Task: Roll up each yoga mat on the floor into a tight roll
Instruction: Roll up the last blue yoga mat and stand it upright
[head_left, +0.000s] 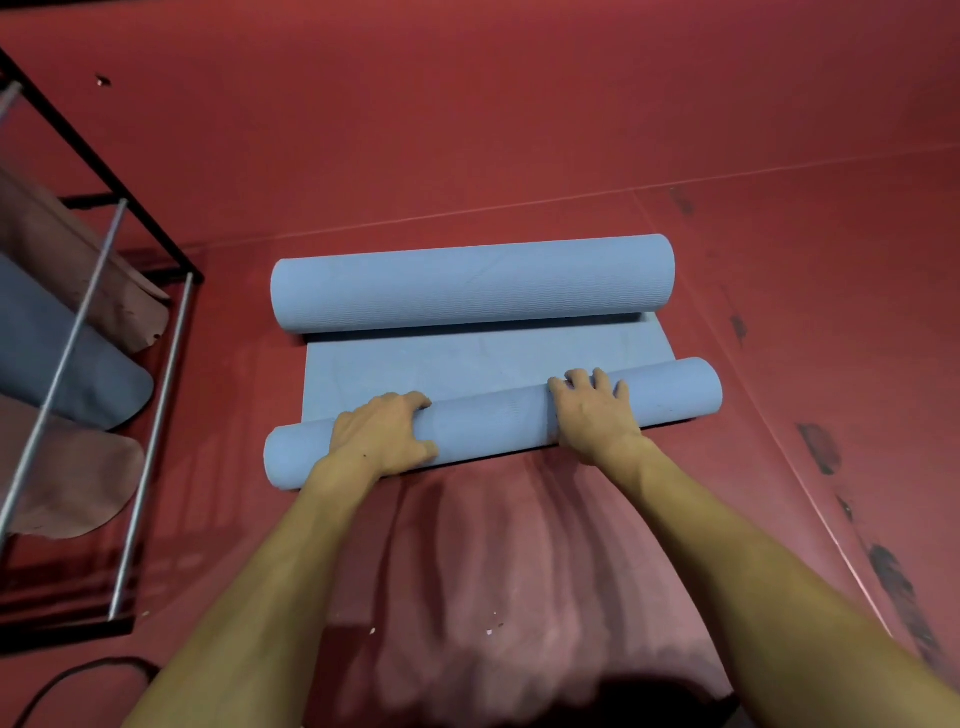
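Note:
A light blue yoga mat lies on the red floor, curled at both ends. Its near roll (493, 421) runs slightly tilted from lower left to upper right. The far roll (472, 283) is thicker and lies level. A flat stretch of mat (467, 364) joins the two. My left hand (382, 434) grips the near roll left of its middle, fingers curled over the top and thumb on the near side. My right hand (592, 413) lies over the near roll right of its middle, fingers spread across the top.
A black and silver metal rack (150, 322) stands at the left and holds several rolled mats, pink and blue (78, 358). A dark cable (67, 680) lies at the lower left. Red floor (519, 130) spreads beyond the mat and to the right.

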